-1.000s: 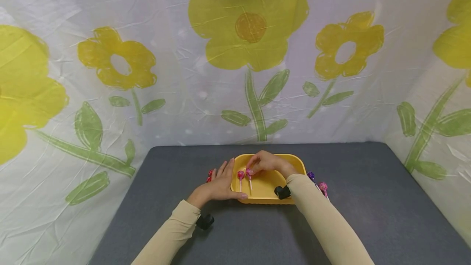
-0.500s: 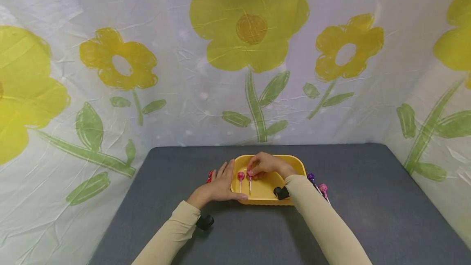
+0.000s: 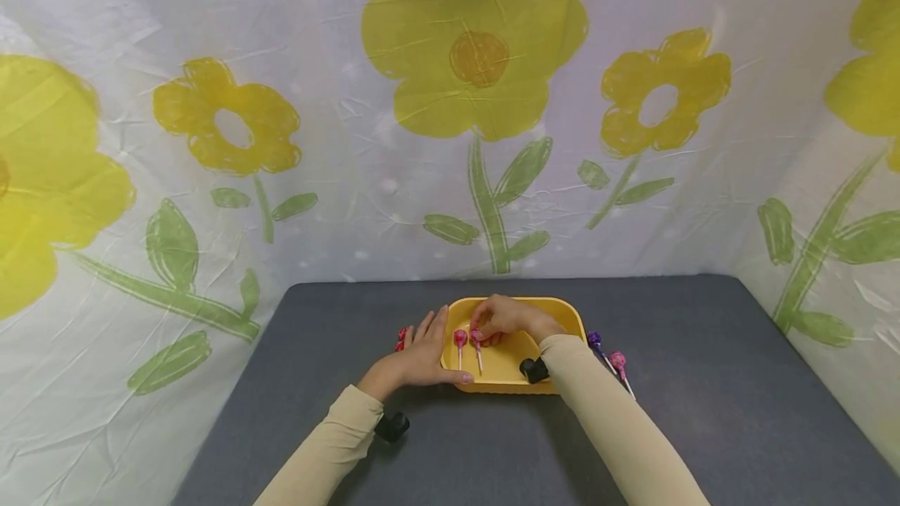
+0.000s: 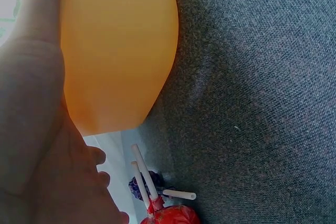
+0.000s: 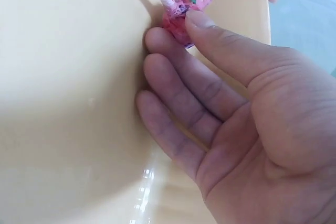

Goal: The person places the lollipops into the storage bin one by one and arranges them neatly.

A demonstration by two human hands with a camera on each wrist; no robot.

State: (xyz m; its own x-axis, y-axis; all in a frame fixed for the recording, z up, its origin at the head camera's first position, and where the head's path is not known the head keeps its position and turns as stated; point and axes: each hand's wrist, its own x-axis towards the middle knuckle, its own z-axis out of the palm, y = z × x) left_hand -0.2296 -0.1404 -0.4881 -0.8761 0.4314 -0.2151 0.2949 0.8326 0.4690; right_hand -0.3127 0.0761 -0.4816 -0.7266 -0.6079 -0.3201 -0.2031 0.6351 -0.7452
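In the head view my right hand (image 3: 516,317) reaches into a yellow tray (image 3: 506,387) and pinches a pink-wrapped lollipop (image 3: 476,336) by its head. The right wrist view shows thumb and forefinger on the wrapped lollipop (image 5: 176,27), the other fingers bent close to the tray wall. Beside it in the tray lies a second pink lollipop (image 3: 460,338), its stick pointing towards me. My left hand (image 3: 415,354) rests against the tray's left side, fingers straight along the wall and thumb at the front rim. The left wrist view shows the tray's outer wall (image 4: 121,51) against this hand.
Red lollipops (image 3: 401,339) lie on the dark grey table (image 3: 478,451), left of the tray. A dark purple lollipop (image 4: 134,184) also shows there in the left wrist view. Right of the tray lie a purple lollipop (image 3: 594,338) and a pink-headed lollipop (image 3: 618,360). A flowered cloth (image 3: 366,201) hangs behind.
The pinched lollipop has turned slightly in the right fingers, its stick leaning a little more to the right. The left hand and tray have stayed in place.
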